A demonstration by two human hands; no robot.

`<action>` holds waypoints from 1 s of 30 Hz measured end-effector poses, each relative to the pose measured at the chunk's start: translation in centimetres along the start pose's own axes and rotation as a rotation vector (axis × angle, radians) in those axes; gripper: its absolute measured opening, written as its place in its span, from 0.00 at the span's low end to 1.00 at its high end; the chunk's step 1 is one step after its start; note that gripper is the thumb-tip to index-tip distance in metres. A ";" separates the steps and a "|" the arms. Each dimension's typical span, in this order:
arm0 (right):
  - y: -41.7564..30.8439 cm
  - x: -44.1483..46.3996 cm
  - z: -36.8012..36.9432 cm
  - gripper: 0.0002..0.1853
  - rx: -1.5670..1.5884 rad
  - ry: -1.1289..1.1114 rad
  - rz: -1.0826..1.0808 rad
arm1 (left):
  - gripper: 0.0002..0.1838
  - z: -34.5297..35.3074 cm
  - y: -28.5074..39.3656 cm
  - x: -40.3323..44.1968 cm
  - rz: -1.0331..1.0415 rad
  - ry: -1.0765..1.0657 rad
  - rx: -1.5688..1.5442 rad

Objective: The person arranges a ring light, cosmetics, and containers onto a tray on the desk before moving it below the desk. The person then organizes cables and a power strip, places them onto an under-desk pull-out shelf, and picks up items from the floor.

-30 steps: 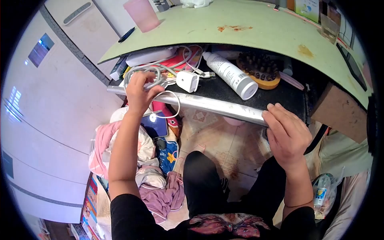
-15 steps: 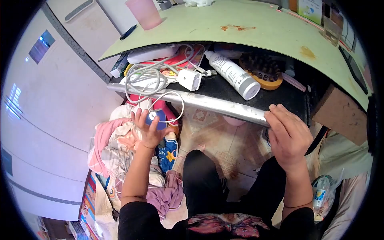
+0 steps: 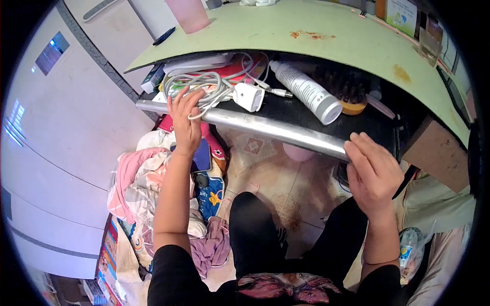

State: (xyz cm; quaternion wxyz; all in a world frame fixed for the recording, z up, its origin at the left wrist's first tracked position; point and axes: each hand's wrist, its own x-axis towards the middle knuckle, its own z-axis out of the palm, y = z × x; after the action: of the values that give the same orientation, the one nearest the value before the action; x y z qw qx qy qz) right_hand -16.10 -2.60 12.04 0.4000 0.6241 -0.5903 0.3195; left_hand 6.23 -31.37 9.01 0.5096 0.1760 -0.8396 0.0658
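Observation:
A drawer with a silver metal front edge point(image 3: 275, 130) is pulled out beneath the green tabletop. My left hand point(image 3: 186, 120) is at the left part of that edge, fingers stretched up against a coiled grey-white charging cable point(image 3: 219, 84). One loop of the cable hangs over the edge beside my fingers. A white charger plug point(image 3: 248, 97) lies in the drawer, right of the coil. At the right end, my right hand point(image 3: 375, 171) grips the metal edge, fingers on top; its thumb is mostly hidden. A white bottle point(image 3: 308, 92) lies near the drawer's middle.
A brush with dark bristles point(image 3: 349, 92) lies right of the bottle, partly under the tabletop point(image 3: 245, 30). A pink cup point(image 3: 188, 15) stands on top. Clothes point(image 3: 148, 176) are heaped at lower left, beside a white cabinet point(image 3: 61, 137). My knees are below the drawer.
My left hand has moved up to the drawer edge and the cable. The loop that dangled below the edge is now gathered higher. The brush sits further under the tabletop; my right hand stays on the edge.

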 end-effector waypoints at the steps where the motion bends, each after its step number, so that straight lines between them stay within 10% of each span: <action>1: 0.2 0.1 0.2 0.10 0.003 -0.007 0.003 | 0.20 0.1 -0.1 0.3 -0.001 -0.037 -0.009; 11: 4.0 1.1 2.9 0.20 -0.138 0.042 -0.061 | 0.18 3.6 -2.6 3.4 0.000 -0.219 0.024; 23: 5.1 0.8 5.9 0.09 0.010 0.033 -0.019 | 0.22 6.6 -4.1 8.6 -0.218 -0.553 -0.084; 30: -1.1 6.9 11.4 0.20 0.194 -0.068 -0.389 | 0.27 10.8 -7.6 9.0 -0.174 -0.518 -0.033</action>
State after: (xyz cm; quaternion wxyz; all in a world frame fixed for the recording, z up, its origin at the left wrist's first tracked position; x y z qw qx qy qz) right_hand -15.20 -15.97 12.49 0.3720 0.7721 -0.4384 0.2707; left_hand -3.75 -43.66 11.34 0.2843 0.2501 -0.9247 -0.0392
